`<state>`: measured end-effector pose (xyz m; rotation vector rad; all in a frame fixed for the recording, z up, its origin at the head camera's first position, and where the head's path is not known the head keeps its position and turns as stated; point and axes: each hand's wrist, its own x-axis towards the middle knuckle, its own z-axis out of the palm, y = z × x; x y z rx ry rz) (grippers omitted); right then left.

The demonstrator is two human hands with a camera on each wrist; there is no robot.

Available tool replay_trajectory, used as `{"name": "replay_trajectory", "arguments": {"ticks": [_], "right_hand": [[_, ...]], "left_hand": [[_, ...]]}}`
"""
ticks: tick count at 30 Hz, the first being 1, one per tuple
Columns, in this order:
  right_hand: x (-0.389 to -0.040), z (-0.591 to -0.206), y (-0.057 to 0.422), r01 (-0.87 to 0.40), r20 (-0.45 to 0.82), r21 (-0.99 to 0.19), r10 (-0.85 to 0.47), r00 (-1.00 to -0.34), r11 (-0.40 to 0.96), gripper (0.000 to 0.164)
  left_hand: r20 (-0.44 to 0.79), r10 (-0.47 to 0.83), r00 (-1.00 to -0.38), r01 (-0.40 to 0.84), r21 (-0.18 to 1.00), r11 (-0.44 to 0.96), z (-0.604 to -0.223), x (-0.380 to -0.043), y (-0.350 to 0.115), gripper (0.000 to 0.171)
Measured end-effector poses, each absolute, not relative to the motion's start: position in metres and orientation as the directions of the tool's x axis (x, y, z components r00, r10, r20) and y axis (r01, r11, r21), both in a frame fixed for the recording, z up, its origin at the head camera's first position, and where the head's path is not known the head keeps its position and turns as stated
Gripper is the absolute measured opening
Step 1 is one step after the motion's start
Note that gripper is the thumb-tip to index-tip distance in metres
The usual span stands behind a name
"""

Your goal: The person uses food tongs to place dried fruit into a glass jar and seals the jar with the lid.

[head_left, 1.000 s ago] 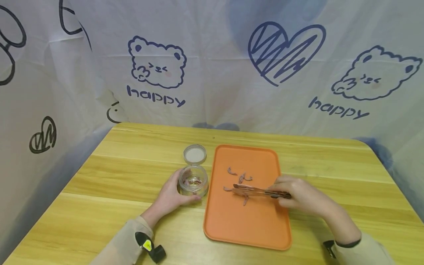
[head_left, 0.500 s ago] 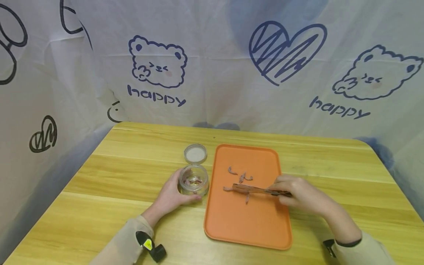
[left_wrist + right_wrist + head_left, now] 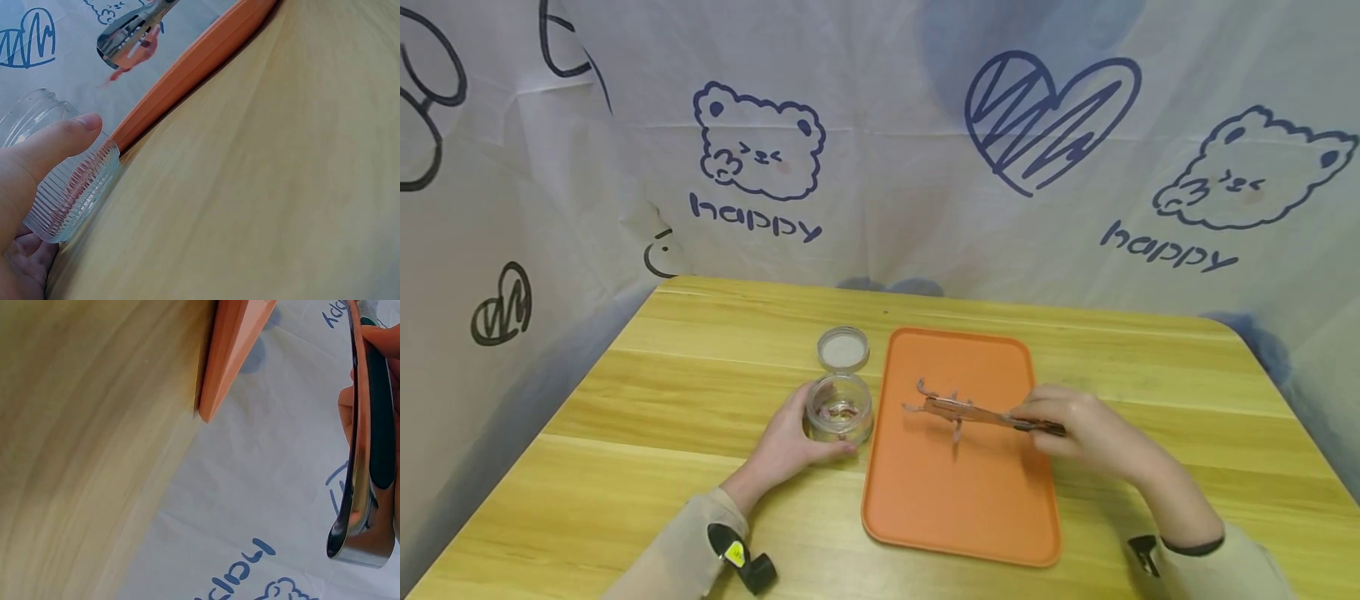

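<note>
My left hand (image 3: 786, 442) curls round a clear glass jar (image 3: 841, 427) standing on the table, thumb along its ribbed side in the left wrist view. Reddish bits (image 3: 78, 184) show through the glass. In my right hand (image 3: 1067, 421) are metal tongs (image 3: 973, 413) with dark grips (image 3: 379, 412), gripped near the bent end. Their tips are pressed together over the orange tray (image 3: 958, 508). A thin pinkish strip (image 3: 145, 53) sticks out from the tips, raised off the tray. Another curled strip (image 3: 922, 387) shows beyond the tongs, which partly hide further pieces.
A round clear lid (image 3: 842, 350) lies behind the jar, left of the tray. The wooden table (image 3: 685, 400) ends at a white cloth backdrop (image 3: 880, 192) with drawn bears and hearts. A wrist camera (image 3: 752, 567) sits on the left sleeve.
The tong tips have come together on the strips, and the right hand has lifted them slightly off the tray. My left hand and the jar stay where they were.
</note>
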<state>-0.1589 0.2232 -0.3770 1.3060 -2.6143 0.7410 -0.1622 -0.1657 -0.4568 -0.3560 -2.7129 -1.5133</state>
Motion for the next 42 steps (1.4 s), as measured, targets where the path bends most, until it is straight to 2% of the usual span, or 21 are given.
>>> {"name": "replay_trajectory", "arguments": {"ticks": [5,21,31,42], "right_hand": [[-0.158,-0.378,0.225,-0.748,0.326,-0.441,-0.688,-0.648,0.495,0.031],[-0.16,-0.379,0.229,-0.726,0.31,-0.452,-0.672,-0.672,0.518,0.027],[-0.165,-0.366,0.215,-0.761,0.33,-0.394,-0.693,-0.641,0.515,0.029],[-0.176,-0.355,0.183,-0.802,0.33,-0.352,-0.738,-0.588,0.482,0.021]], "left_hand": [[0.126,0.194,-0.973,0.209,0.837,0.506,-0.457,-0.163,-0.166,0.098],[0.137,0.19,-0.972,0.216,0.835,0.506,-0.458,-0.163,-0.167,0.099],[0.139,0.2,-0.97,0.222,0.839,0.497,-0.457,-0.162,-0.166,0.098],[0.136,0.19,-0.972,0.215,0.838,0.501,-0.457,-0.162,-0.166,0.099]]}}
